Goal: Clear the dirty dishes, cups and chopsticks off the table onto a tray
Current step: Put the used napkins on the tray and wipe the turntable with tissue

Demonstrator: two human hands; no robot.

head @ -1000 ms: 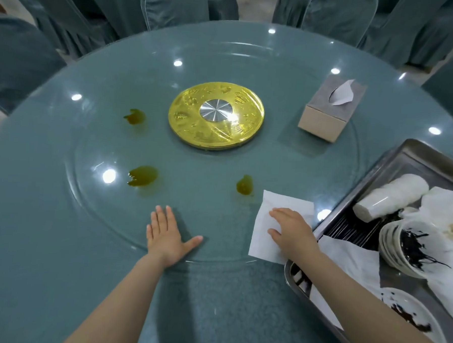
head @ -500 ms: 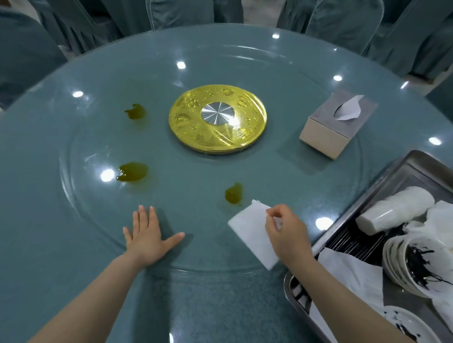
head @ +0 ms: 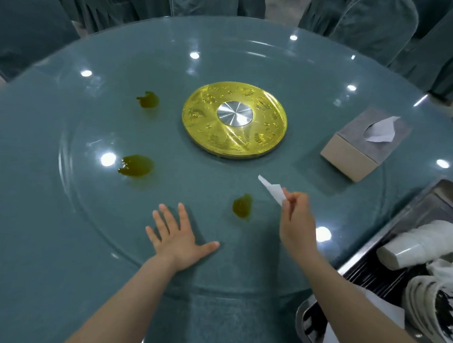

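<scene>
Since a spill [head: 242, 205] lies just left of it, the right hand [head: 297, 222] pinches a tissue [head: 271, 190] ready to wipe; the left hand [head: 178, 235] rests flat, fingers spread, steadying the desk [head: 60, 215].

Round glass-topped table [head: 59, 241], gold disc [head: 234, 120], tissue box [head: 363, 147], spills [head: 136, 163], tray [head: 414, 215]

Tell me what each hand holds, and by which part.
The right hand pinches a white tissue by its near end, lifted off the glass. The left hand holds nothing; it rests flat on the table.
</scene>
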